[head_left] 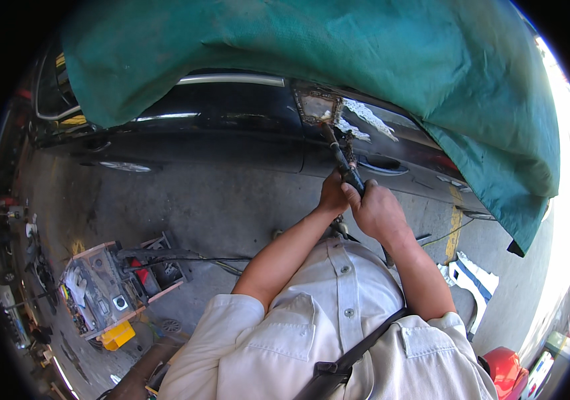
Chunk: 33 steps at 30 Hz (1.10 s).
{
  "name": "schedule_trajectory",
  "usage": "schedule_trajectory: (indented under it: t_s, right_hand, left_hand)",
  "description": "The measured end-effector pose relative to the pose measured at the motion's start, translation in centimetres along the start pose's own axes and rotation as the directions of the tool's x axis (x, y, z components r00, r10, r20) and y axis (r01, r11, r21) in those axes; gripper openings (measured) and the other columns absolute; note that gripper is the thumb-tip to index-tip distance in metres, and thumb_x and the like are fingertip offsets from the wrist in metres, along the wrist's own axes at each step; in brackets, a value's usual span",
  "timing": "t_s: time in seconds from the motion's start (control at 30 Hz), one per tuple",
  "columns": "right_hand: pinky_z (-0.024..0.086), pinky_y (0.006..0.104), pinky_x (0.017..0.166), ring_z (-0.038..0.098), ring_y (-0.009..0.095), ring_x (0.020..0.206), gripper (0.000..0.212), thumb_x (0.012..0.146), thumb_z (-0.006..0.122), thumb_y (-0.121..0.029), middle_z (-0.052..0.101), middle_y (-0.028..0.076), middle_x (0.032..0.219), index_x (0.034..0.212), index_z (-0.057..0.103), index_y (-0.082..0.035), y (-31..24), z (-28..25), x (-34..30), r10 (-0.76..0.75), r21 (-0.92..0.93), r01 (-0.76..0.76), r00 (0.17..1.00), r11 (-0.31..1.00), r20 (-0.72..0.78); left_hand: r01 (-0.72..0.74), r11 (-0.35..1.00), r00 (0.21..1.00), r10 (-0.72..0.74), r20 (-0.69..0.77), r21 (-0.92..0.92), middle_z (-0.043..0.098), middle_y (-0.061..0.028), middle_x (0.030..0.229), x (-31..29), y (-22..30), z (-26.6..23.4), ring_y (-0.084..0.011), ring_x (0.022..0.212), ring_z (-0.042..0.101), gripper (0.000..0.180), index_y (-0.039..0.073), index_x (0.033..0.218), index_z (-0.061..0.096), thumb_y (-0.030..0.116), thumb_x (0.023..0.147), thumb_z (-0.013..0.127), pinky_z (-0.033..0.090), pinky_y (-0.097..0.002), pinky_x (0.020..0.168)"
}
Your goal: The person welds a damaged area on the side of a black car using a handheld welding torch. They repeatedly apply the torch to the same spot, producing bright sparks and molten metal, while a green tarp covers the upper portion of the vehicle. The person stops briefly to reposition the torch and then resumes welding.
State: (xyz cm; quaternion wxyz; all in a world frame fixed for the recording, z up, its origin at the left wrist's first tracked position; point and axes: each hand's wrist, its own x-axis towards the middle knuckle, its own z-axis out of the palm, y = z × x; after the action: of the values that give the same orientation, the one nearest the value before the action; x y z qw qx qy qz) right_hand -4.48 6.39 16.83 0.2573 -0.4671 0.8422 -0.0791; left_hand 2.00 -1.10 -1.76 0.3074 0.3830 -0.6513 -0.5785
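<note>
Both my hands are closed around a long tool with a black grip (353,179); its kind is not clear. My left hand (331,192) wraps the grip from the left, and my right hand (379,208) holds it from the right, thumb along the top. The tool's worn, narrow front end reaches a bare metal patch (317,107) with a rough brown border on the dark car's side (245,137); whether it touches cannot be told. Right of the patch lie ragged white shreds (368,119). A door handle (383,165) sits just beyond my right hand.
A green cover (311,40) drapes over the car and hangs down at the right. On the left stands a tool cart (108,287) with a yellow bin (118,335) and dark cables (205,258) leading toward me. A white panel (475,283) rests on the floor at right.
</note>
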Motion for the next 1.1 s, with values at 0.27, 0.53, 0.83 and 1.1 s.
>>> schedule_trajectory:
  t_s: [0.27, 0.53, 0.83, 1.1]
  right_hand:
    - [0.056, 0.0554, 0.084, 0.069, 0.052, 0.094, 0.073, 0.102, 0.049, -0.062, 0.07, 0.035, 0.091, 0.099, 0.063, 0.01, 0.3, 0.2, 0.0, -0.01, -0.002, 0.01, 1.0, 1.0, -0.011]
    - [0.055, 0.0563, 0.083, 0.069, 0.052, 0.093, 0.073, 0.102, 0.05, -0.061, 0.07, 0.035, 0.09, 0.099, 0.064, 0.01, 0.6, 0.4, -0.2, -0.016, -0.007, 0.016, 1.0, 1.0, -0.02]
    - [0.054, 0.057, 0.084, 0.069, 0.052, 0.093, 0.072, 0.102, 0.051, -0.06, 0.071, 0.035, 0.091, 0.1, 0.064, 0.01, 0.7, 0.1, -0.6, 0.018, 0.003, -0.018, 1.0, 1.0, -0.012]
    - [0.055, 0.0559, 0.084, 0.069, 0.052, 0.094, 0.072, 0.102, 0.05, -0.061, 0.07, 0.035, 0.092, 0.101, 0.064, 0.01, 0.4, 0.1, -0.3, 0.006, 0.008, -0.006, 1.0, 1.0, -0.01]
  left_hand:
    - [-0.05, 0.997, 0.998, 0.051, -0.032, 0.055, 0.069, -0.0168, 0.094, 0.2, -0.7, 0.3, -0.0365, 0.091, 0.069, 0.029, 0.005, 0.108, 0.066, 0.031, 0.095, 0.065, 0.053, -0.0421, 0.08]
    - [-0.03, 1.0, 0.999, 0.03, -0.029, -0.001, 0.071, -0.0156, 0.097, 0.1, -0.2, 0.2, -0.0348, 0.094, 0.07, 0.033, 0.006, 0.114, 0.066, 0.036, 0.099, 0.062, 0.053, -0.042, 0.082]
    - [0.052, 0.999, 0.999, -0.052, -0.009, 0.001, 0.072, -0.0128, 0.097, 0.1, 0.3, 0.3, -0.0306, 0.093, 0.071, 0.034, 0.007, 0.12, 0.064, 0.036, 0.102, 0.06, 0.053, -0.0399, 0.082]
    - [-0.004, 1.0, 1.0, 0.004, 0.015, 0.02, 0.071, -0.0116, 0.095, 0.3, -0.3, 0.2, -0.0268, 0.091, 0.069, 0.03, 0.006, 0.113, 0.066, 0.033, 0.106, 0.056, 0.052, -0.037, 0.082]
